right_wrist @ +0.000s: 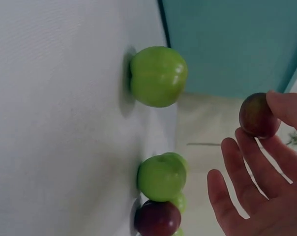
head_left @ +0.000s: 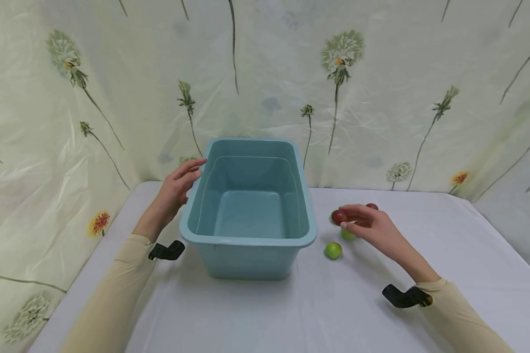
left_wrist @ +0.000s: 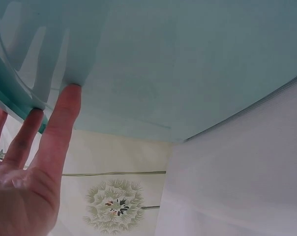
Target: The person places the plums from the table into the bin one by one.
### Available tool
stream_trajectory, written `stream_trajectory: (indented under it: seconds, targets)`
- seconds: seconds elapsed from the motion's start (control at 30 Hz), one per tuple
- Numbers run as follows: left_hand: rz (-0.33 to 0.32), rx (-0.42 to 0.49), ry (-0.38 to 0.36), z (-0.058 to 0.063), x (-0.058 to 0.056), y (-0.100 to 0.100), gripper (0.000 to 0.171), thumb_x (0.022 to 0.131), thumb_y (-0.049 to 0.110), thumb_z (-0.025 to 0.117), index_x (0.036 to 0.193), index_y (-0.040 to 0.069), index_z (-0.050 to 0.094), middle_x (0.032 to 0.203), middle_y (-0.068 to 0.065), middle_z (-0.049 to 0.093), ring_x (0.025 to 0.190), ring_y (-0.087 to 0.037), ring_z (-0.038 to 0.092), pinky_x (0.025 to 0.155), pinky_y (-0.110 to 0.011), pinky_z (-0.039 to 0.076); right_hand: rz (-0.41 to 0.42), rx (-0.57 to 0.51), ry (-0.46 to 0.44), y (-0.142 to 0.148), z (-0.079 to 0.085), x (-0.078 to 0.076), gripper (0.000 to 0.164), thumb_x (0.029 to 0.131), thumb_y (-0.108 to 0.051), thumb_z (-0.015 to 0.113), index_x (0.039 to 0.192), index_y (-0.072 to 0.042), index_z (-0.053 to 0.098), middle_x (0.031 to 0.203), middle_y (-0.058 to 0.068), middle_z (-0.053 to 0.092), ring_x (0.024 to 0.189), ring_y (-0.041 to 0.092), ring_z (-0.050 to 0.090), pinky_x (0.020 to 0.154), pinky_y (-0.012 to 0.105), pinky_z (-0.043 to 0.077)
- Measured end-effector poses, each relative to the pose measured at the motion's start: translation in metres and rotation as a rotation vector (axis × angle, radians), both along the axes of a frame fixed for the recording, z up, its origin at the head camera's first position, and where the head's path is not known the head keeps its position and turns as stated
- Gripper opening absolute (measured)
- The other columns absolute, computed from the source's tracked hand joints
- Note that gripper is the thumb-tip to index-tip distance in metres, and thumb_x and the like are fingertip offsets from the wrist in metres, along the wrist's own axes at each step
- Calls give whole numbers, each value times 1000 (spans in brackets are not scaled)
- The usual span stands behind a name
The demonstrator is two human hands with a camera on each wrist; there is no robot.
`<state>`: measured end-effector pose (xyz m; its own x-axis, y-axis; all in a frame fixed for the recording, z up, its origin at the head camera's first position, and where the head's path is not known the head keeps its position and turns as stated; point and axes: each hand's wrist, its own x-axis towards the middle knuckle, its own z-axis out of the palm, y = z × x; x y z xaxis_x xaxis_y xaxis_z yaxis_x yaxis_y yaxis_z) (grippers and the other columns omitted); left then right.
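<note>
A dark red plum (head_left: 339,217) is pinched between the thumb and fingers of my right hand (head_left: 377,231), raised above the table to the right of a light blue plastic tub (head_left: 249,260). In the right wrist view the pinched plum (right_wrist: 255,114) is clear of the other fruit. My left hand (head_left: 172,192) is at the tub's left side, its fingers extended. In the left wrist view, one fingertip (left_wrist: 72,91) touches the tub's outer wall below the rim. The inside of the tub shows a bare floor.
A single green plum (head_left: 333,250) lies close to the tub's right side. Behind it are more green plums (right_wrist: 162,178) bunched together, with another dark red plum (right_wrist: 158,218) beside them. A white cloth (head_left: 247,314) covers the table, and a flowered curtain (head_left: 265,63) hangs behind.
</note>
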<state>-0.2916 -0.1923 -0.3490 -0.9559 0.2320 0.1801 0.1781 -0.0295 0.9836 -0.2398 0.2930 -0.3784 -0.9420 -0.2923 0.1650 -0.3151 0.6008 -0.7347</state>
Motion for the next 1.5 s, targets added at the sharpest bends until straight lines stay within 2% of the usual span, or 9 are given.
stream_trajectory:
  seconds: [0.23, 0.47, 0.67, 0.77, 0.93, 1.17, 1.5]
  targets:
    - [9, -2, 3, -1, 0, 0, 50, 99, 39, 56, 145, 19, 48, 146, -4, 42, 133, -28, 42, 75, -30, 55, 3, 8, 39, -5, 5, -5, 43, 96, -31, 65, 134, -13, 58, 124, 8, 63, 106, 28, 64, 83, 26, 52]
    - [11, -7, 0, -1, -1, 1, 51, 99, 40, 56, 146, 19, 47, 147, -5, 41, 134, -28, 42, 77, -30, 55, -17, -23, 26, -10, 13, -9, 44, 96, -34, 65, 135, -15, 58, 124, 11, 63, 104, 32, 63, 73, 42, 56]
    - [12, -5, -8, 1, 1, 1, 51, 100, 40, 56, 146, 19, 47, 146, -5, 42, 130, -25, 46, 76, -29, 54, -43, -46, 17, -12, 19, -12, 46, 96, -36, 65, 136, -15, 57, 127, 10, 62, 108, 30, 63, 76, 46, 55]
    - [8, -6, -10, 1, 1, 1, 51, 100, 39, 55, 146, 19, 46, 146, -5, 42, 128, -25, 47, 75, -29, 54, -59, -47, 32, -13, 22, -13, 45, 96, -36, 64, 136, -16, 57, 128, 8, 62, 111, 28, 62, 80, 41, 53]
    - [2, -11, -1, 0, 2, 1, 51, 101, 38, 54, 147, 19, 45, 148, -3, 39, 133, -26, 42, 78, -31, 54, -75, -55, 80, -16, 28, -16, 44, 96, -35, 64, 136, -15, 58, 125, 7, 63, 115, 27, 60, 87, 34, 48]
    - [4, -17, 8, -1, 2, 0, 51, 101, 38, 53, 148, 19, 44, 150, -3, 38, 137, -27, 37, 83, -34, 52, -85, -86, 120, -23, 39, -20, 45, 97, -33, 63, 138, -15, 56, 126, 8, 63, 115, 25, 59, 88, 29, 47]
    - [2, 1, 2, -1, 1, 1, 50, 101, 37, 54, 147, 19, 46, 148, -3, 40, 133, -25, 43, 75, -30, 54, -100, -125, 123, -33, 52, -27, 45, 97, -38, 62, 137, -17, 57, 127, 5, 62, 114, 22, 59, 88, 26, 48]
